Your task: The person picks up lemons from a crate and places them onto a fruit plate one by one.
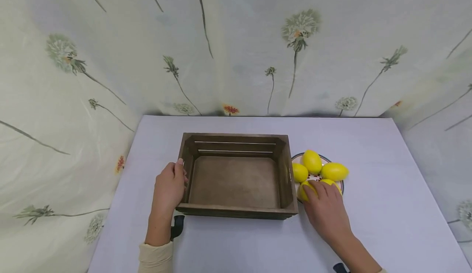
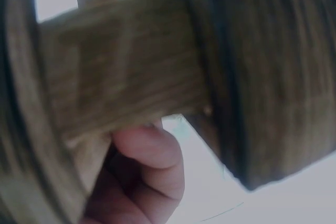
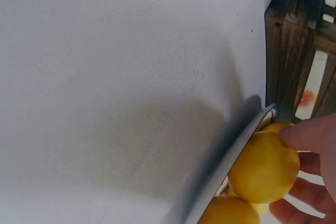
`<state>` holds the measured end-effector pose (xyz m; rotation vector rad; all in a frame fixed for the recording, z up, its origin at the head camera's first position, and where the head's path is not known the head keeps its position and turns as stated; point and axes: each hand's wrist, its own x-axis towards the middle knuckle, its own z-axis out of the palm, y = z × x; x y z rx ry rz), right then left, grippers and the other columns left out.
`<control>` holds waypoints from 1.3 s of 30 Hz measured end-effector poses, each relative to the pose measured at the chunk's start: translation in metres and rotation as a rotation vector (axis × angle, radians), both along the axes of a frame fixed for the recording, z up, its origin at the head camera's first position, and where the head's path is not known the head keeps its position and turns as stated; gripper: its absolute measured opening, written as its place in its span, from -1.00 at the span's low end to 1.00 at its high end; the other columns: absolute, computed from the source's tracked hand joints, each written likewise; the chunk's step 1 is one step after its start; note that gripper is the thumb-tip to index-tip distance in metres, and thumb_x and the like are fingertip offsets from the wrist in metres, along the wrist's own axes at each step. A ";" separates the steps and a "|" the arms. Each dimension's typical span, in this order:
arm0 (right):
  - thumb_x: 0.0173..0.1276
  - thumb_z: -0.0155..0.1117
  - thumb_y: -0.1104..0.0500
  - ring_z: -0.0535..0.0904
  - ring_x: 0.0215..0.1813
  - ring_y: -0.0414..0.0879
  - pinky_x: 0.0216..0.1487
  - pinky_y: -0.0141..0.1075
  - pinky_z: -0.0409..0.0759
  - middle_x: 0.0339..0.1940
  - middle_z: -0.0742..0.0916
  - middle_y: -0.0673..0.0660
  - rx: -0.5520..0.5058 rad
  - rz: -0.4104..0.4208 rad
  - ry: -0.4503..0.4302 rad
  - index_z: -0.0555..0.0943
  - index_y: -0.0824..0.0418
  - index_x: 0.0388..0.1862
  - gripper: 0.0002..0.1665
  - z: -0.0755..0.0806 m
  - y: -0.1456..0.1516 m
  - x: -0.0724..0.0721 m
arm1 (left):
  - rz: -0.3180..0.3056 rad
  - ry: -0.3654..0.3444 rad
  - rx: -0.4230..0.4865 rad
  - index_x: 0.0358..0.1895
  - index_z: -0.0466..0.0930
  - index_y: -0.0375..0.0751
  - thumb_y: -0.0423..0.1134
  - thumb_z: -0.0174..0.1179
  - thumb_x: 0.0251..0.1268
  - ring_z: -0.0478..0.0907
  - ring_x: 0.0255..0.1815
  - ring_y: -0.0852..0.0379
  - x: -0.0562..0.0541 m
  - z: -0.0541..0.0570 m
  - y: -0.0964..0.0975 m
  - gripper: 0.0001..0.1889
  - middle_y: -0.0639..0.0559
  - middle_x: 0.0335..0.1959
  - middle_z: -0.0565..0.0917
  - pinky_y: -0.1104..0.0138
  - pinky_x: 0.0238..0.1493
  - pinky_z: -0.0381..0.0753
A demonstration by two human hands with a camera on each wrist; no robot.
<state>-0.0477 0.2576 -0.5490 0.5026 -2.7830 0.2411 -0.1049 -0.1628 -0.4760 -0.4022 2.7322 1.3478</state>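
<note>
The left hand (image 1: 169,189) rests on the left end wall of the dark brown wooden slat crate (image 1: 236,175), with its fingers curled over the top edge so it has a hold on the wood; the left wrist view shows a finger (image 2: 149,153) tucked under a slat. The right hand (image 1: 326,207) lies over the near yellow plastic lemon (image 1: 307,191) on the small round plate with a dark rim (image 1: 341,185), and its fingers bend round the lemon, as the right wrist view shows with a fingertip (image 3: 310,132) on the yellow skin. This lemon sits just to the right of the crate, under the right hand's fingers. Three more yellow lemons (image 1: 312,161) lie on the plate past the fingertips, touching each other. To do this well, I think the right hand should get a snug hold all round the lemon before it lifts, because the smooth skin could slip and the others could roll off the plate. The left hand should keep the crate steady. The crate has nothing in it. Both hands work on a flat pale grey table (image 1: 376,158). Behind and beside the table hangs a pale cloth with dandelion flowers printed on it (image 1: 298,31). A cream sleeve (image 1: 156,257) covers the left wrist.
</note>
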 end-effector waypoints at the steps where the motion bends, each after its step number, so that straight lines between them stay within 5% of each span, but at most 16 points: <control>1: -0.06 0.68 0.35 0.54 0.09 0.33 0.18 0.21 0.48 0.05 0.69 0.38 -0.001 -0.002 0.003 0.68 0.39 0.05 -0.38 0.000 0.000 0.000 | -0.001 0.000 0.001 -0.18 0.57 -0.29 0.11 -0.25 0.75 0.59 -0.47 0.04 0.000 0.000 0.000 -0.44 -0.08 -0.39 0.66 0.20 -0.48 0.49; 9: -0.13 0.76 0.31 0.51 0.16 0.35 0.26 0.24 0.43 0.12 0.65 0.38 -0.030 -0.019 -0.011 0.67 0.37 0.02 -0.32 0.000 -0.002 0.002 | 0.003 -0.002 0.000 -0.19 0.56 -0.26 0.14 -0.25 0.75 0.60 -0.47 0.02 0.001 -0.001 0.001 -0.43 -0.08 -0.39 0.66 0.20 -0.48 0.50; 19: 0.03 0.67 0.17 0.49 0.22 0.32 0.31 0.20 0.43 0.18 0.61 0.38 -0.048 0.017 -0.022 0.64 0.36 0.08 -0.36 0.002 -0.003 0.005 | 0.000 -0.009 0.011 -0.19 0.55 -0.27 0.14 -0.25 0.75 0.60 -0.47 0.04 0.001 0.000 0.001 -0.43 -0.08 -0.39 0.65 0.21 -0.49 0.49; 29: 0.12 0.54 0.16 0.49 0.19 0.34 0.30 0.21 0.40 0.18 0.60 0.41 -0.114 0.060 0.033 0.61 0.44 0.11 -0.38 0.020 0.002 0.003 | 0.003 -0.018 0.014 -0.19 0.55 -0.27 0.16 -0.26 0.74 0.59 -0.47 0.03 0.001 0.000 0.001 -0.42 -0.09 -0.39 0.65 0.21 -0.51 0.47; 39: 0.22 0.52 0.10 0.46 0.26 0.32 0.40 0.26 0.34 0.23 0.60 0.38 -0.162 -0.072 0.001 0.56 0.44 0.25 -0.30 0.044 0.017 -0.001 | 0.002 -0.024 0.010 -0.19 0.55 -0.26 0.17 -0.27 0.74 0.59 -0.47 0.03 0.002 0.003 0.001 -0.41 -0.09 -0.39 0.65 0.20 -0.50 0.47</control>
